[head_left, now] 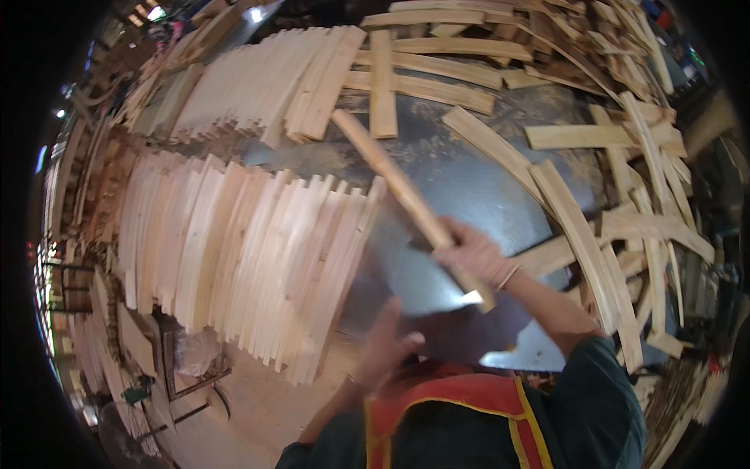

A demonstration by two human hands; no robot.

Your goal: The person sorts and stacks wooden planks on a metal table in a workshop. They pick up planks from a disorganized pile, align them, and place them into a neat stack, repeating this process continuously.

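Note:
My right hand (475, 252) is closed around a long narrow wooden slat (406, 191), near its lower end. The slat slants over the dark metal table (469, 184), its far end up and to the left. My left hand (384, 344) is raised near my body with the fingers apart, slightly blurred, and nothing shows in it. Left of both hands lies a row of pale wooden slats (242, 258), set side by side. Beyond it is a second row of slats (250, 78).
Loose wooden boards (578, 242) lie crossed and piled on the right. More boards (430, 59) are spread at the far side, one lying across others. Sawdust covers the floor (269, 406) at the lower left, near a metal frame (183, 383). Stacked wood (676, 414) stands at the lower right.

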